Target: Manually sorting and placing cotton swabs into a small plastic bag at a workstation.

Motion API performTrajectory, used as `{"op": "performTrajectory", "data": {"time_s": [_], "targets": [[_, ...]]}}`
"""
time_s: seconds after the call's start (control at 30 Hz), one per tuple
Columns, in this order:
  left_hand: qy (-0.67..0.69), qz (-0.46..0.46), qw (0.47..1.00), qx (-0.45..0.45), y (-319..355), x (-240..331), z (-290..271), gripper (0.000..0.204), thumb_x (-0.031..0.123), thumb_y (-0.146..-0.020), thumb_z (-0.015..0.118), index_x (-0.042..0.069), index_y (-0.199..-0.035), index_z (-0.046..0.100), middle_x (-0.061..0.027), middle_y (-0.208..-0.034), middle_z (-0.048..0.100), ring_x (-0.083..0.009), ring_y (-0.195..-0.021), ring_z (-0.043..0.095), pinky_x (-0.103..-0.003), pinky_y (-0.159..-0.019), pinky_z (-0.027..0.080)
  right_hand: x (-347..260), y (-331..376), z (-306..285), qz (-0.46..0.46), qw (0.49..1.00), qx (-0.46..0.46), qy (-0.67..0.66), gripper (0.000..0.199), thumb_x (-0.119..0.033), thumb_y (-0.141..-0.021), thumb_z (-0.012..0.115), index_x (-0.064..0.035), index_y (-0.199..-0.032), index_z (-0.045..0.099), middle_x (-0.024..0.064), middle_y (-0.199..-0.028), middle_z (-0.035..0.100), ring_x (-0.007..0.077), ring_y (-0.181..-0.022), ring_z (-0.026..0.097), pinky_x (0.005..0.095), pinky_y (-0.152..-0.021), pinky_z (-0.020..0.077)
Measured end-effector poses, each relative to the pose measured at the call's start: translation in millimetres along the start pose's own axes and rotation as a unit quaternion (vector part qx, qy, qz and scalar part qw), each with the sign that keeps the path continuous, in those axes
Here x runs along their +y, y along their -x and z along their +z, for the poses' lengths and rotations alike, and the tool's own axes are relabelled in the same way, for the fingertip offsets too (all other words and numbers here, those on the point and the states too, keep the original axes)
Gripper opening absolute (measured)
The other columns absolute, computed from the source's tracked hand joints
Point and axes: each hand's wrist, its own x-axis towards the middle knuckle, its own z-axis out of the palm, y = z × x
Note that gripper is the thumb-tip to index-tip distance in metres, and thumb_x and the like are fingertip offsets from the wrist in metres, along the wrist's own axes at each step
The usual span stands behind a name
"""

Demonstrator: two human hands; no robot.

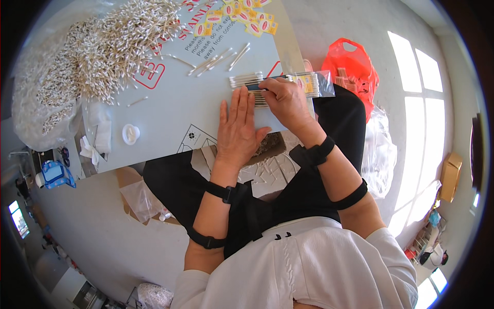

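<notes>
My left hand [237, 123] lies flat on the grey-white table, fingers stretched out, their tips at a row of cotton swabs [246, 79]. My right hand [286, 101] is closed in a pinch on a dark flat strip [253, 87], which lies across the swabs; its exact kind I cannot make out. More swabs [261, 99] show below the strip, between my hands. Beside my right hand, at the table's right edge, is a clear plastic sleeve [325, 83] with swabs and a yellow label [303, 82] inside; its clear end sticks out past the edge.
A large heap of cotton swabs [118, 51] spills from a clear bag at the far left. Yellow labels [249, 15] lie at the back. Nearer left are a small white round dish [130, 134] and a blue packet [56, 174]. A red plastic bag [352, 69] stands right of the table.
</notes>
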Motion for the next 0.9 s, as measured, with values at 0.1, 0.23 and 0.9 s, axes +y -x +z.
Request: {"op": "performTrajectory", "data": {"time_s": [0.1,0.23,0.9], "targets": [[-0.004,-0.002,1.0,0.001,0.0,-0.1,2.4,0.087,0.039,-0.081,0.072,-0.003,-0.147,0.033,-0.0172,-0.159,0.024,-0.0298,-0.149,0.021,-0.051,-0.119,0.017,-3.0,-8.1,-1.9,0.011,0.999,0.043,-0.019,0.012,-0.006,-0.082,0.067,-0.0062,-0.094,0.07,0.012,-0.078,0.064,0.0344,-0.075,0.065,0.042,-0.064,0.0508],[-0.013,-0.004,1.0,-0.004,0.4,0.0,3.7,0.088,0.04,-0.083,0.07,-0.002,-0.149,0.03,-0.0158,-0.16,0.023,-0.0287,-0.149,0.019,-0.051,-0.12,0.014,-2.9,-21.3,-1.6,0.001,0.999,0.038,0.018,0.01,-0.011,-0.084,0.067,-0.0077,-0.093,0.07,0.0103,-0.083,0.063,0.0336,-0.076,0.064,0.0424,-0.065,0.0507],[-0.047,-0.022,0.999,-0.002,-11.0,6.6,4.7,0.085,0.044,-0.084,0.068,-0.001,-0.148,0.034,-0.0151,-0.158,0.028,-0.0292,-0.147,0.024,-0.052,-0.116,0.02,11.6,-30.9,2.7,-0.053,0.997,0.04,-0.036,0.008,-0.006,-0.083,0.065,-0.007,-0.089,0.071,0.0089,-0.085,0.062,0.0283,-0.077,0.065,0.0375,-0.068,0.0506]]}}
